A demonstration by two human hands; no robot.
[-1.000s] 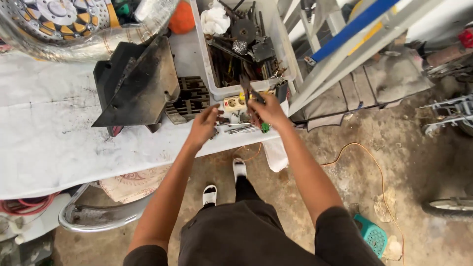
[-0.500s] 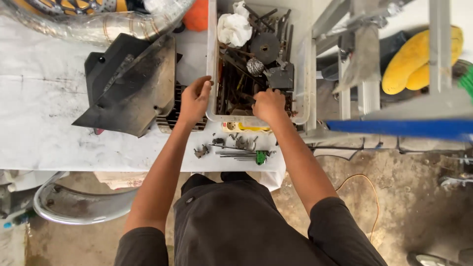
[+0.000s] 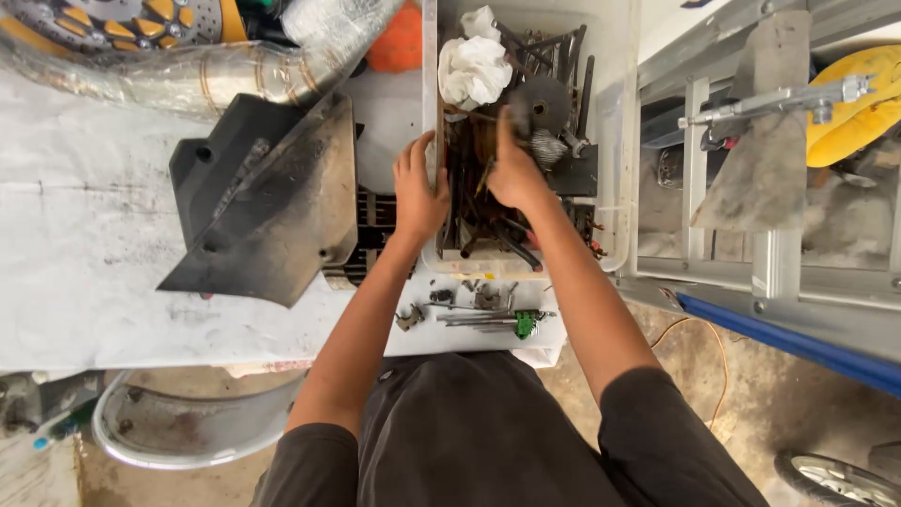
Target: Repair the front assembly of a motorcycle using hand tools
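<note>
A clear plastic bin [image 3: 619, 141] full of dark metal tools and rods stands on the white table [image 3: 84, 235]. My left hand [image 3: 419, 192] grips the bin's left wall near its front. My right hand [image 3: 514, 169] reaches inside the bin among the rusty rods, fingers down on them; whether it holds one I cannot tell. A crumpled white rag [image 3: 474, 68] and a round metal disc [image 3: 542, 105] lie deeper in the bin. Small loose tools and a green-handled tool [image 3: 526, 322] lie on the table edge in front of the bin.
A black angular metal part [image 3: 267, 202] sits left of the bin. A plastic-wrapped wheel [image 3: 188, 47] lies at the back left. A metal ladder [image 3: 770, 188] with a blue rail [image 3: 788, 343] stands at the right. A chrome fender [image 3: 188, 427] lies below the table.
Both hands moved from the small tools at the table edge up to the bin. The left hand took the bin's wall; the right went inside. The view shifted closer.
</note>
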